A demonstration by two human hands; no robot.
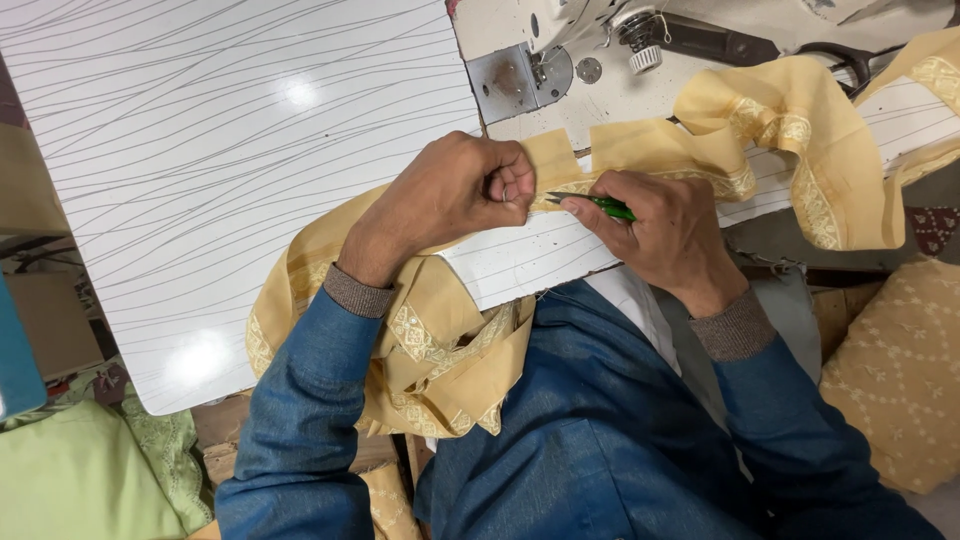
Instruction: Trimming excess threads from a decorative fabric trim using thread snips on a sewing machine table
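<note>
In the head view, at mid-frame, the left hand (455, 195) pinched the yellow trimmed fabric (440, 340) at the table (200, 150) edge. The right hand (665, 225) gripped green thread snips (600, 205), blades at the fabric's hem; the strip toward the sewing machine (560, 50) lay untouched.

So the left hand (455, 195) is curled into a fist, pinching the edge of a tan fabric strip (790, 130) with pale embroidered trim. The right hand (665, 225) sits just beside it, holding small green thread snips (600, 204) with the blades pointing at the pinched spot. The fabric runs across the white tabletop (230, 150) with wavy gray lines, bunches up over the left forearm, and loops off to the right near the sewing machine (560, 50). Both sleeves are blue with gray cuffs. A patterned tan cushion (900, 370) sits at far right.
</note>
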